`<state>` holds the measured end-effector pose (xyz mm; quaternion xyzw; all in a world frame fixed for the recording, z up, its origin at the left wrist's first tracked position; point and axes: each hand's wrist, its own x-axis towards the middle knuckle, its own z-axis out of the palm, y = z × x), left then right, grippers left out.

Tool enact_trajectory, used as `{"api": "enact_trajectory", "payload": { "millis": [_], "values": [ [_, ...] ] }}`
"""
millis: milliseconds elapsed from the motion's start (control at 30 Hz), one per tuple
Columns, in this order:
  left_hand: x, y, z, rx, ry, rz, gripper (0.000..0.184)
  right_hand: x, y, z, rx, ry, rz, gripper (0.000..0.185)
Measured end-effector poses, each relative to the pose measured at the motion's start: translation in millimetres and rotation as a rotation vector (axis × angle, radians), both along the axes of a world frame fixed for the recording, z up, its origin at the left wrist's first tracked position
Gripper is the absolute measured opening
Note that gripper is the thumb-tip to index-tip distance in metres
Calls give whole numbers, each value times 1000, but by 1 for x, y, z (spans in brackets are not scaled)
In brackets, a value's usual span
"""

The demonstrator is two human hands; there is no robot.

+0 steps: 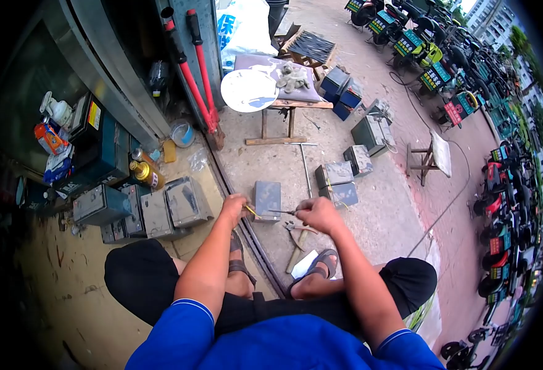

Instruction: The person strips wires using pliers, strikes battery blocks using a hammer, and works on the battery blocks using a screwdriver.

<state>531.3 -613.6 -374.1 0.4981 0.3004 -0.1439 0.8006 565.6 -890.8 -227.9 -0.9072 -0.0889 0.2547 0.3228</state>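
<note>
A grey battery block [267,198] stands on the concrete in front of me, between my two hands. My left hand [235,208] is at its left side, closed on a thin yellow tool [250,210] whose tip is near the block's lower left edge. At the right, my right hand [319,214] grips a screwdriver [282,212] by its handle, the thin shaft pointing left over the block. Below the right hand lie pliers [296,232] with red handles and a hammer [297,251].
More batteries stand at the left [187,201] and right [337,175]. A wooden stool [290,103] with a white plate [249,90] and gloves is ahead. Red-handled bolt cutters [197,86] lean by the door frame. A small stool [430,156] and parked scooters are at the right.
</note>
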Motion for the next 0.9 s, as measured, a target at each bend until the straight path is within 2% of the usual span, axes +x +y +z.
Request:
{"api": "enact_trajectory", "payload": {
  "millis": [33, 100, 167, 200, 233, 300, 333, 367, 467, 567, 633, 900],
  "values": [
    [-6, 0, -15, -16, 74, 166, 15, -9, 10, -8, -76, -110, 60, 30],
    [-11, 2, -42, -1, 125, 204, 9, -27, 27, -22, -108, -163, 23, 29],
    [-17, 8, -59, 74, 204, -52, 9, -37, 38, -28, -100, -157, 23, 27],
    [-17, 5, -58, 196, 243, -131, 22, -39, 41, -31, -111, -164, 49, 27],
    [-20, 0, -58, 194, 246, -128, 22, -40, 44, -35, -123, -173, 74, 26],
    [-26, -11, -59, 827, -67, -419, 42, -40, 46, -43, -111, -199, 98, 25],
    [-27, -15, -61, 916, -58, -476, 54, -40, 48, -45, -100, -203, 97, 24],
    [-30, -17, -63, 912, -54, -477, 54, -40, 48, -46, -89, -207, 95, 24],
    [-30, -29, -27, 997, -152, -564, 52, -39, 50, -51, -93, -205, 105, 24],
    [-28, -32, -23, 995, -62, -579, 50, -38, 49, -59, -88, -220, 121, 23],
    [-29, -33, -27, 999, -141, -554, 46, -37, 49, -65, -89, -240, 131, 23],
    [-30, -34, -23, 926, -107, -539, 44, -37, 55, -59, -94, -279, 148, 23]
  ]
}}
